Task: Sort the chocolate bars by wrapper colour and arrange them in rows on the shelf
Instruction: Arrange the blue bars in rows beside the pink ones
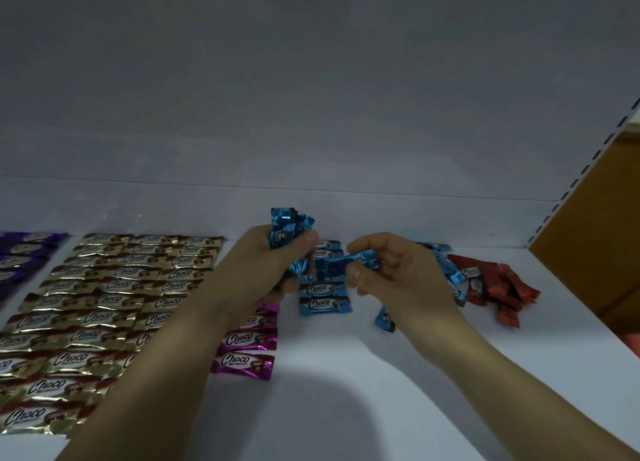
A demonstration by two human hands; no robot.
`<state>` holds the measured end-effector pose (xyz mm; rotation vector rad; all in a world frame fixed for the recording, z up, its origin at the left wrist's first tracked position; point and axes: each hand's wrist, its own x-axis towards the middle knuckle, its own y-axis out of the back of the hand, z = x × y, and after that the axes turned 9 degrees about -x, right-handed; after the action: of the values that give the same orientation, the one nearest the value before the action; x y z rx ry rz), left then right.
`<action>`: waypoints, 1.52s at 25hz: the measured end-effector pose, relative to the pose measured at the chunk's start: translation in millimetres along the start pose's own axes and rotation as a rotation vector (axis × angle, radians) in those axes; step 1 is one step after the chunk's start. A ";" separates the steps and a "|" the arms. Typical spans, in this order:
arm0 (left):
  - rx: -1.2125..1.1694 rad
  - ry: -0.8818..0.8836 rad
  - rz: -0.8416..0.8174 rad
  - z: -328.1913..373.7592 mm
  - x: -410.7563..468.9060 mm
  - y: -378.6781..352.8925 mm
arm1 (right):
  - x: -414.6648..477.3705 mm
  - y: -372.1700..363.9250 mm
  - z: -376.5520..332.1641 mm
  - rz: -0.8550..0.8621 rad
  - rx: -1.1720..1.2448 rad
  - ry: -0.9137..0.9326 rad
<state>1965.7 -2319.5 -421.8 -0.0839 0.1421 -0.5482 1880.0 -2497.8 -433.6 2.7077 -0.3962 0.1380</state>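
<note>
My left hand (266, 263) grips a bunch of blue-wrapped chocolate bars (289, 228) that stick up above its fingers. My right hand (391, 270) pinches one blue bar (360, 258) by its end, held level just above a short row of blue bars (323, 296) lying on the white shelf (346, 391). Gold bars (104, 298) fill several rows at the left. Magenta bars (247, 343) form a column beside my left forearm. Purple bars (20, 252) lie at the far left edge.
A loose heap of red bars (498, 287) and more blue bars (450, 273) lies behind and right of my right hand. One blue bar (385, 320) lies alone under my right wrist. A slotted shelf upright (581, 173) and brown panel (595, 225) close the right side.
</note>
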 end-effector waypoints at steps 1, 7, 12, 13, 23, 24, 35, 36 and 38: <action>-0.061 0.023 0.016 2.0 1.1 2.0 | -2.4 3.1 3.8 -0.002 -0.011 -0.006; -0.294 0.085 -0.040 4.8 0.5 7.4 | -39.7 -8.5 41.5 -0.048 -0.563 0.438; -0.398 0.156 -0.144 3.5 1.0 12.3 | -49.8 -15.0 59.3 0.017 -0.774 0.575; -0.402 0.166 -0.117 2.5 2.3 11.9 | -51.3 -15.5 58.6 0.000 -0.773 0.571; -0.420 0.109 -0.017 -4.0 10.8 13.8 | -51.8 -19.8 55.7 -0.135 -0.870 0.539; -0.396 0.090 -0.014 -4.1 10.8 13.1 | -51.4 -19.2 55.6 -0.141 -0.874 0.537; -0.240 0.047 -0.045 -3.2 4.7 12.7 | -52.0 -19.9 56.2 -0.141 -0.852 0.528; -0.262 0.058 -0.058 -2.4 4.9 12.6 | -51.8 -18.5 52.7 -0.084 -0.766 0.500; -0.252 0.067 -0.094 -1.4 3.1 11.9 | -45.4 -13.8 36.6 0.081 -0.487 0.347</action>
<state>1974.2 -2311.0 -424.9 -0.3186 0.2731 -0.6252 1842.1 -2488.8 -479.1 2.1384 -0.3756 0.4625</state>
